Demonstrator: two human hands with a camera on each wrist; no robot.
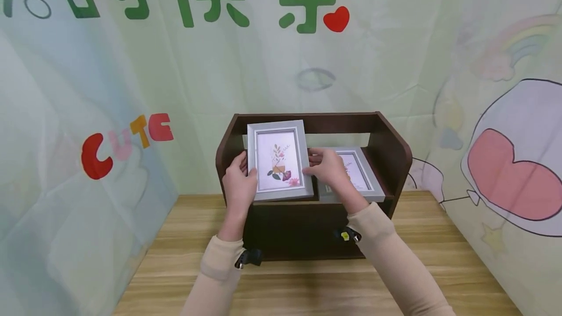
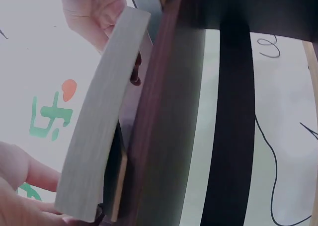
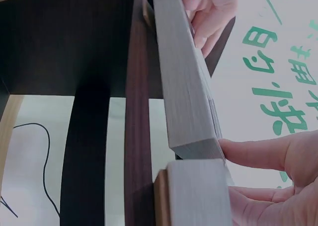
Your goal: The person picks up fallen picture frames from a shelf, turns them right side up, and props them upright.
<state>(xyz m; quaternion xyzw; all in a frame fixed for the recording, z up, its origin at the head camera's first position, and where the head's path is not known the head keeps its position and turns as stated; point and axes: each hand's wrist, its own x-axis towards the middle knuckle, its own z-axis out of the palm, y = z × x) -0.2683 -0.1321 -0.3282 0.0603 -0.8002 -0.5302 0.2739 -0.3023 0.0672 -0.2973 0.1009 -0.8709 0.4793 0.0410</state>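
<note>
The silver-grey picture frame (image 1: 279, 161), its floral print facing the person, is held tilted by its 2 long sides at the left part of the dark brown shelf (image 1: 298, 230).

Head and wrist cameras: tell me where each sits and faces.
Head: on the head, facing forward and down at the held frame and shelf; left hand, right hand and sleeves show.
Left wrist: on that wrist, facing the frame's lower edge and backdrop; left hand lower left, right hand top left.
Right wrist: on that wrist, facing the same edge and second frame; right hand lower right, left hand top right.
Both wrist views share that edge and both hands.
</note>
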